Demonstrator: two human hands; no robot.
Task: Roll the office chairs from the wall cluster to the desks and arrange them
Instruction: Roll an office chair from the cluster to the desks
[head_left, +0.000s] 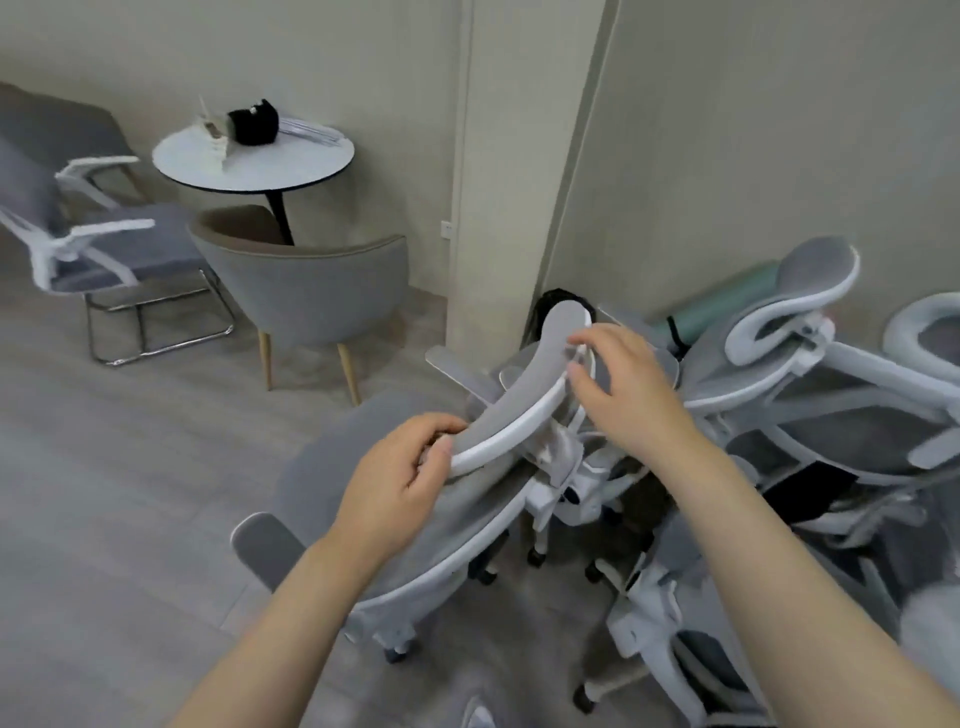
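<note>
Both hands on the curved grey-and-white headrest (524, 392) of the nearest grey mesh office chair with white frame (415, 519). Left hand (395, 483) grips its lower end, fingers curled round the edge. Right hand (621, 392) sits at the upper end, fingers bent over the rim; looks like a light pinch, not a full wrap. Probably a two-point hold so the chair can be steered out on its casters.

Largest first: the chair cluster (810, 415) is packed tight against the beige wall (753, 156) at right, frames interlocked, so the held chair likely needs a pull clear first. It's at the cluster's left edge, the easiest one out. No desks in view.

Left side: grey sled-base chair (98, 244), grey tub chair with wooden legs (306, 296), round white table (254, 161) carrying a small black object (254, 122).
</note>
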